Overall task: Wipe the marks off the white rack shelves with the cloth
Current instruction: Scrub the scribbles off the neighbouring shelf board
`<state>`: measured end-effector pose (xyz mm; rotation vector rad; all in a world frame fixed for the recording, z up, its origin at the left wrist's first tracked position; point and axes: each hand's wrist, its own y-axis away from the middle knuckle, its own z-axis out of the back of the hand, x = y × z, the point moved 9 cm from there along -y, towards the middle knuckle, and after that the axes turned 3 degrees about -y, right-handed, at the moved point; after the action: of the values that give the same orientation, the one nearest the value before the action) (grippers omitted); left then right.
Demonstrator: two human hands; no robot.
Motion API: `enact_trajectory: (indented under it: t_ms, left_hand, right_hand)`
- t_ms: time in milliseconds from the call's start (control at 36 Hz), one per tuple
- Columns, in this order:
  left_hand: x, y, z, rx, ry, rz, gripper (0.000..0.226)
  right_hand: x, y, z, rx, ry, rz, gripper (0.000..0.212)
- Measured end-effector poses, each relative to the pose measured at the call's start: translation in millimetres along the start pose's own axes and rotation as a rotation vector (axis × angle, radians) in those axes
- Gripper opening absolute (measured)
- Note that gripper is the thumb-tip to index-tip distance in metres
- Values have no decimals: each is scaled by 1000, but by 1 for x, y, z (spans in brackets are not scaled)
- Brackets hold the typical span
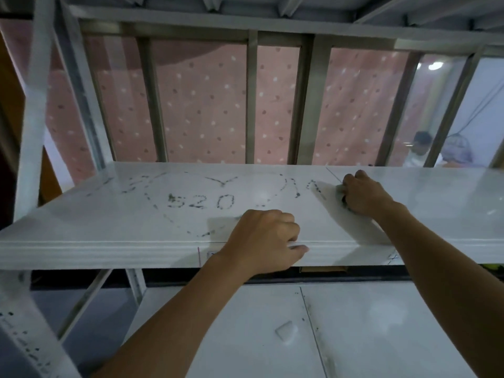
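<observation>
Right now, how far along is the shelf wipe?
Early. Done: the shelf right of the right hand looks clean. In hand: that hand presses the cloth by the right-edge marks; the left hand grips the front edge. Left: the 520, its smeared outline, and specks on the lower shelf.

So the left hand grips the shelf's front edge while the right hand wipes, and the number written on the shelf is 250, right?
Not quite: the head view shows the number reads 520, not 250. The rest holds: the left hand grips the shelf at its front edge while the right hand wipes with the cloth.
</observation>
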<state>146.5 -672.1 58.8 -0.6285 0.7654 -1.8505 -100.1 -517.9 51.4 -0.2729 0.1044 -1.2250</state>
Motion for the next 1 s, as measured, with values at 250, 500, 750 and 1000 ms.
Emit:
enact_trajectory:
  t_ms: [250, 500, 750, 1000]
  left_hand:
    - [-3, -8, -2, 17, 7, -69, 37]
    - [-6, -22, -8, 47, 29, -78, 48]
    - [-5, -18, -13, 28, 30, -98, 37]
    - [-17, -9, -8, -60, -25, -135, 45]
  right_hand:
    - [18, -37, -16, 33, 310, 241, 33]
    - [42, -81, -33, 43, 390, 380, 35]
    - [51, -104, -21, 38, -35, 439, 29]
    - [74, -70, -17, 43, -154, 741, 19]
